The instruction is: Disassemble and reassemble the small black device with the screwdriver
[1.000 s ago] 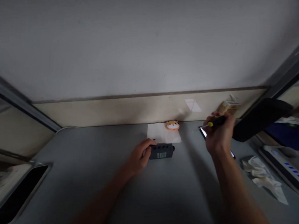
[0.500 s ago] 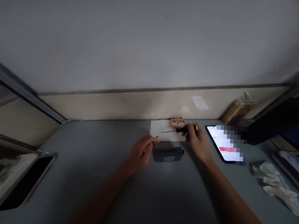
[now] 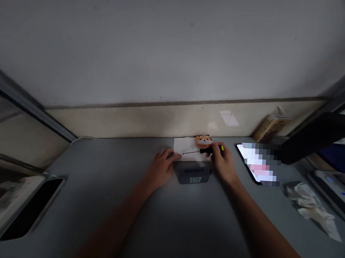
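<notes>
Your right hand is pinching the screwdriver, tip pointing left over the paper; your left hand is holding a finger beside that tip, grip unclear. The box is sitting just nearer.

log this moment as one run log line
right hand: holding screwdriver, tip over white paper | left hand: near screwdriver tip | dark vented box: on desk, nearer than paper

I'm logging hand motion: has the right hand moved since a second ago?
Yes: the right hand went left, from over the phone to near the white paper.
</notes>
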A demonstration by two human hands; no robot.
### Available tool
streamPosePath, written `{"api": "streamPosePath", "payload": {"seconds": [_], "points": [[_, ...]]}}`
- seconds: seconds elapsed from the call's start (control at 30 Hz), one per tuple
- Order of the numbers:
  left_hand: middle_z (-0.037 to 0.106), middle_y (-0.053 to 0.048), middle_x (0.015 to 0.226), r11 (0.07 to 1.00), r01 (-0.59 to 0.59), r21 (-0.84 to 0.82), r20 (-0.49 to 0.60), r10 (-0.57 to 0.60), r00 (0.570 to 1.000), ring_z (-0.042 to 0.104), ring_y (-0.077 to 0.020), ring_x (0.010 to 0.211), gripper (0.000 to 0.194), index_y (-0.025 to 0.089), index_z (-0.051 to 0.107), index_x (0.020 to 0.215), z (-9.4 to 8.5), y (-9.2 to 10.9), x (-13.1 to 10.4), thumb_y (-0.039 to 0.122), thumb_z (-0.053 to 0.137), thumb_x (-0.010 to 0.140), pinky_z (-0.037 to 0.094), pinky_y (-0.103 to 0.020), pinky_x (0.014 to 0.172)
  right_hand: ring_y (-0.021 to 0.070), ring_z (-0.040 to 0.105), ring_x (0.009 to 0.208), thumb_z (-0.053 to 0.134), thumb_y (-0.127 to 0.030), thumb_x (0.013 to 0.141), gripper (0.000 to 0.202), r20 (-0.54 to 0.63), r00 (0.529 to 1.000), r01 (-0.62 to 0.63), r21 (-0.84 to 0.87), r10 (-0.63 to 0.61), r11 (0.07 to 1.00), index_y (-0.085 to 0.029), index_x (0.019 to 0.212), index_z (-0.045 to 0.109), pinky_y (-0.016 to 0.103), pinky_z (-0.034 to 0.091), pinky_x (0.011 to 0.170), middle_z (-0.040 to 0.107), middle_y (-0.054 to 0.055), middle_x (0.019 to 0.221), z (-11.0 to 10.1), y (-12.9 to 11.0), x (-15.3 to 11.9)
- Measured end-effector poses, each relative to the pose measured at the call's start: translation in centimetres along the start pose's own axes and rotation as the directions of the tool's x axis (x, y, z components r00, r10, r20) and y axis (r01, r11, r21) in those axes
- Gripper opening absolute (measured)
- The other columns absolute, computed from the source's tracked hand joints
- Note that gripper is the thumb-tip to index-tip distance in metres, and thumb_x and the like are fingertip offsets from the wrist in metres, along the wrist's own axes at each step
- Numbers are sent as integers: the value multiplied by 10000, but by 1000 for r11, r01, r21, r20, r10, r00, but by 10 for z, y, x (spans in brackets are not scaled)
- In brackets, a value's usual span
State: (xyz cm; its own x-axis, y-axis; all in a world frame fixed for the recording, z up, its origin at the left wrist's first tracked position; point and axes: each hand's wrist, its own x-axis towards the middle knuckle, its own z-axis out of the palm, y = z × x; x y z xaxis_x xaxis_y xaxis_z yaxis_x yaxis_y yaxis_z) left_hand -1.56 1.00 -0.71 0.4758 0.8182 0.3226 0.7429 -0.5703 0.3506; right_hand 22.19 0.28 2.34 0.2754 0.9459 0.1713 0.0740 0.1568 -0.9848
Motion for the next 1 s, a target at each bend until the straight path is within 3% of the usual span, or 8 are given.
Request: {"api": "streamPosePath", "payload": {"seconds": [0.13, 0.27, 0.43, 0.5, 0.6, 0.73, 0.83, 1.0], "points": [[638, -90, 1190, 998, 2, -60, -68, -7, 998, 593, -249, 1124, 442, 244, 704, 1218, 0, -1, 3, 43, 454, 914, 484, -430, 1005, 106, 434, 439, 625, -735, 781, 519, -64, 997, -34, 77, 39, 996, -219, 743, 594, 255, 336, 442, 592, -28, 540, -5, -7, 3], [652, -89, 1143, 978, -42, -205, -172, 6, 985, 617, -229, 1092, 339, 230, 704, 1149, -13, 12, 2, 183, 397, 1012, 487, -404, 1007, 113, 426, 397, 650, -676, 756, 460, -183, 978, -67, 176, 99, 982, -226, 679, 590, 264, 316, 401, 528, -36, 459, -12, -12, 8], [676, -99, 1171, 911, -194, -365, 26, 218, 976, 666, -234, 1027, 314, 222, 628, 1237, -25, 38, -8, 325, 558, 949, 542, -357, 919, 110, 425, 391, 654, -541, 727, 336, -334, 924, -75, 318, 186, 945, -220, 656, 581, 239, 289, 375, 510, -39, 422, -22, -12, 14], [695, -90, 1177, 908, -158, -387, 54, 194, 980, 674, -239, 1041, 328, 240, 611, 1253, -21, 45, -11, 313, 591, 934, 546, -360, 920, 104, 426, 384, 652, -508, 721, 308, -374, 902, -81, 344, 216, 935, -218, 654, 574, 230, 281, 369, 511, -42, 424, -26, -12, 16], [707, -80, 1153, 873, 1, -487, 77, 42, 996, 686, -225, 1004, 298, 239, 602, 1245, -12, 50, -11, 348, 579, 969, 561, -339, 868, 98, 418, 374, 642, -480, 733, 287, -396, 888, -90, 352, 235, 932, -219, 648, 558, 226, 266, 367, 502, -49, 427, -31, -11, 17], [712, -58, 1055, 817, 143, -558, 163, -61, 985, 677, -198, 897, 274, 221, 640, 1159, -7, 49, -6, 413, 595, 970, 561, -306, 788, 94, 426, 379, 623, -436, 723, 246, -411, 868, -120, 370, 278, 921, -216, 632, 561, 223, 273, 371, 503, -49, 441, -34, -9, 18], [718, -54, 1053, 840, 119, -530, 170, -33, 985, 668, -204, 953, 225, 231, 690, 1104, -5, 46, -4, 384, 583, 979, 556, -325, 835, 96, 438, 386, 632, -467, 728, 275, -423, 866, -122, 341, 268, 932, -216, 638, 564, 232, 308, 380, 518, -48, 473, -34, -4, 19], [735, -57, 989, 880, -2, -475, 88, 50, 995, 667, -217, 1005, 215, 233, 734, 1057, 1, 41, -2, 355, 565, 1001, 551, -369, 912, 111, 432, 375, 610, -521, 767, 329, -415, 888, -93, 257, 197, 962, -234, 625, 532, 255, 303, 373, 497, -48, 463, -34, 2, 21]]}}
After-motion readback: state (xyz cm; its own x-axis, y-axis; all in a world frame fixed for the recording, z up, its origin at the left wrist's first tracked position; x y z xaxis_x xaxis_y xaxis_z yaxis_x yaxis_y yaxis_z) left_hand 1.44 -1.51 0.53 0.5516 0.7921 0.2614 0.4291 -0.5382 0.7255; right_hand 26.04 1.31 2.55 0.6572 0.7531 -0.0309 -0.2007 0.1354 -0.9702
